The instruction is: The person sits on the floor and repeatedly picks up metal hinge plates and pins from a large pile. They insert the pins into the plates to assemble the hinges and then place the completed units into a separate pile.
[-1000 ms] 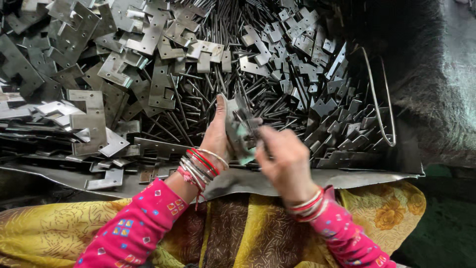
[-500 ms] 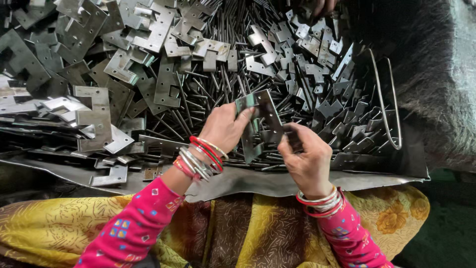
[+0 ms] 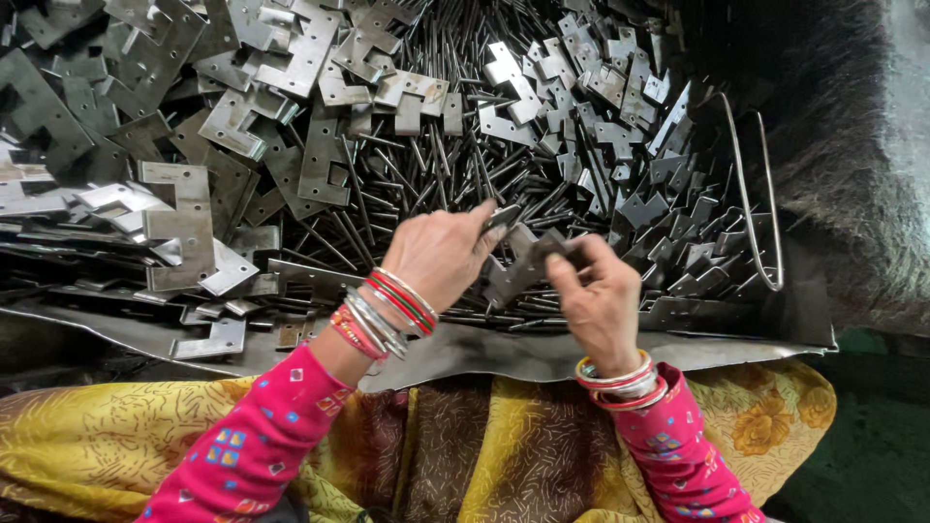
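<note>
Overflowing metal sheet [image 3: 504, 353] of hinge plates [image 3: 320, 145]

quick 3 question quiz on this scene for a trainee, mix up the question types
1. True or false: both hands hold flat metal hinge plates above the pile of thin metal pins.
2. Multiple choice: the bent wire loop lies (a) at the right of the pile, (b) on the person's lap, (c) in the left hand.
3. Short answer: what does the person wear on both wrists?

Key
1. True: the left hand pinches one hinge plate and the right hand grips another hinge plate.
2. a
3. Bangles, red and silver ones.
</note>
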